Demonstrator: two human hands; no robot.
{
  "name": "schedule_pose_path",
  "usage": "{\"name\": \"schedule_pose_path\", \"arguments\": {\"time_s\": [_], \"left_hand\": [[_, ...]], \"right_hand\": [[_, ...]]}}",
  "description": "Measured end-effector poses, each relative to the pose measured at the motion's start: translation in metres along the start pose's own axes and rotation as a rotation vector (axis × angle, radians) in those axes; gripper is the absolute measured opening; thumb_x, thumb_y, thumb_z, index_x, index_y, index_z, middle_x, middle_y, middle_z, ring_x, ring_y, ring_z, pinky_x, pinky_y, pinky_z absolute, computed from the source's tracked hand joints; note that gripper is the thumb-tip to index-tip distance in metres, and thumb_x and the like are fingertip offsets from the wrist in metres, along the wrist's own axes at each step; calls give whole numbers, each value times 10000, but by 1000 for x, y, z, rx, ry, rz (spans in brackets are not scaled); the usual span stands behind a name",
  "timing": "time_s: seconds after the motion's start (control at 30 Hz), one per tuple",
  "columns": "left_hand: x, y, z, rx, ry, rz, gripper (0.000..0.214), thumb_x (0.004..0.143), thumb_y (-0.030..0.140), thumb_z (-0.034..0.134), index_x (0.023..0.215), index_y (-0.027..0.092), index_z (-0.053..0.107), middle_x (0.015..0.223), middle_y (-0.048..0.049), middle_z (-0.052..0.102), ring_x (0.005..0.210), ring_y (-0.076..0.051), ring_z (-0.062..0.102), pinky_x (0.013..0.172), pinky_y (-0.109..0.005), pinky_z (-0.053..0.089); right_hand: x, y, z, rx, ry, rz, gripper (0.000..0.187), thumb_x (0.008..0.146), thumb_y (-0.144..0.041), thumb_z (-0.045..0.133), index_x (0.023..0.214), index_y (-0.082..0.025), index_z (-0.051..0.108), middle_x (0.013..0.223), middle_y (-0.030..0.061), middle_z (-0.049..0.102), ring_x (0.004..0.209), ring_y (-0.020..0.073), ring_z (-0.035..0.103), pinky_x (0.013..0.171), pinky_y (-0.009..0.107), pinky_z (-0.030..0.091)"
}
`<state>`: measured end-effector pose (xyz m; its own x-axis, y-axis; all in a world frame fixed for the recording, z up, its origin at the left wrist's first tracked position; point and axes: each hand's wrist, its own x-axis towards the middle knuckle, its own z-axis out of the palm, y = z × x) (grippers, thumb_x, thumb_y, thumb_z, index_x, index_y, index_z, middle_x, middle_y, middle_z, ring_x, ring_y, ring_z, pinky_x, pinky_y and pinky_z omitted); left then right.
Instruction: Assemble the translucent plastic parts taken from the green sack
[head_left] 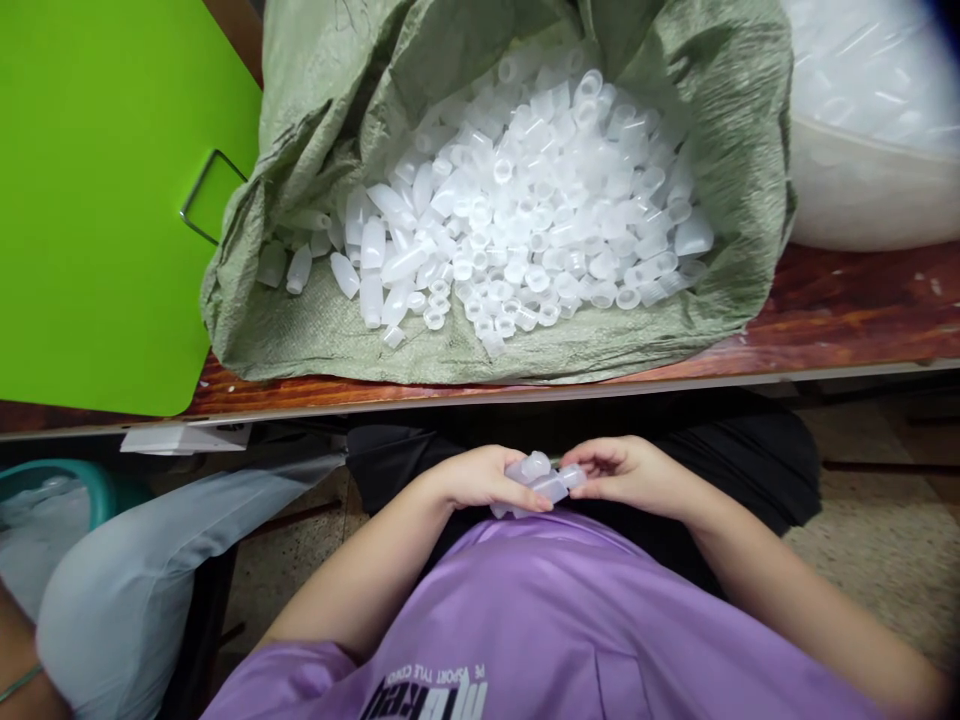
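Note:
My left hand (pixel 480 478) and my right hand (pixel 626 472) meet in my lap, just below the table edge. Both are closed around small translucent white plastic caps (pixel 544 480); the left holds a few stacked pieces, and the right pinches the end of one against them. On the table above lies an open green woven sack (pixel 315 120) heaped with many more of the same white plastic caps (pixel 525 190). My purple shirt (pixel 547 620) fills the bottom of the view.
A bright green board (pixel 97 200) with a metal clip lies at the table's left. A white tub or bag (pixel 870 150) of more plastic parts sits at the right. Another person's leg in light trousers (pixel 135 570) is at lower left, beside a teal bin (pixel 60 480).

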<state>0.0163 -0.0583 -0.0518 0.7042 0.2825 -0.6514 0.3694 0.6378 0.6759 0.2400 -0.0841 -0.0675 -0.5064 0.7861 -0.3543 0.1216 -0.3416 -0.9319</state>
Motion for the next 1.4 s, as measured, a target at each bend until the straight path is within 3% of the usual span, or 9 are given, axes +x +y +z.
{"name": "schedule_pose_path", "arguments": {"time_s": [0.13,0.3,0.43,0.6,0.73,0.9,1.17,1.27,1.4], "left_hand": [[3,7,-4,155,73,39,388,577,428,738,800,149,586,645,34,511,519,-62,431,511,-201,347],[6,8,-6,267,159,56,388,602,442,712,822,145,594,669,22,523,545,-74,436,516,-204,340],[8,8,-6,290,143,74,370,603,434,712,800,144,594,670,23,507,560,-74,422,526,-203,335],[8,8,-3,318,188,115,338,615,419,695,784,144,596,655,23,501,555,-81,420,519,-204,327],[8,6,2,436,230,154,257,635,378,676,704,139,609,627,21,501,551,-83,423,530,-205,338],[7,4,5,244,210,106,273,621,346,685,789,153,589,639,27,516,517,-70,430,500,-193,345],[12,-5,14,99,304,35,217,593,274,671,742,152,572,584,38,518,454,-59,434,442,-183,320],[15,-4,13,-94,356,69,230,563,244,697,720,140,566,562,41,498,437,-51,417,407,-169,296],[20,-1,11,-503,411,91,234,579,215,685,772,120,594,671,-29,594,526,-116,549,419,-201,409]], "right_hand": [[1,4,-4,-156,30,143,400,785,-508,549,656,-144,654,525,4,580,482,95,528,527,247,477],[0,11,0,-57,123,-29,498,660,-436,709,1080,-201,581,1011,60,622,848,150,605,758,294,502],[2,10,-2,-85,105,168,462,791,-588,472,758,-152,621,583,12,569,511,110,538,547,273,488],[5,8,-4,-36,63,56,434,698,-524,637,971,-191,583,881,37,625,767,144,589,725,301,493],[6,8,-1,-55,22,165,365,804,-523,507,822,-162,560,670,-5,552,598,106,531,606,276,480],[4,3,-1,0,-55,5,347,765,-426,610,999,-180,541,928,32,596,812,129,562,762,286,459],[18,0,1,-222,-123,19,282,855,-411,475,986,-178,564,783,11,606,687,123,569,650,262,462],[17,-18,-6,-553,20,-43,321,844,-417,490,1066,-201,572,869,41,643,750,155,596,673,279,468],[3,-69,-24,-814,481,-309,247,871,-398,448,857,-217,617,791,32,644,716,164,596,668,276,456]]}}
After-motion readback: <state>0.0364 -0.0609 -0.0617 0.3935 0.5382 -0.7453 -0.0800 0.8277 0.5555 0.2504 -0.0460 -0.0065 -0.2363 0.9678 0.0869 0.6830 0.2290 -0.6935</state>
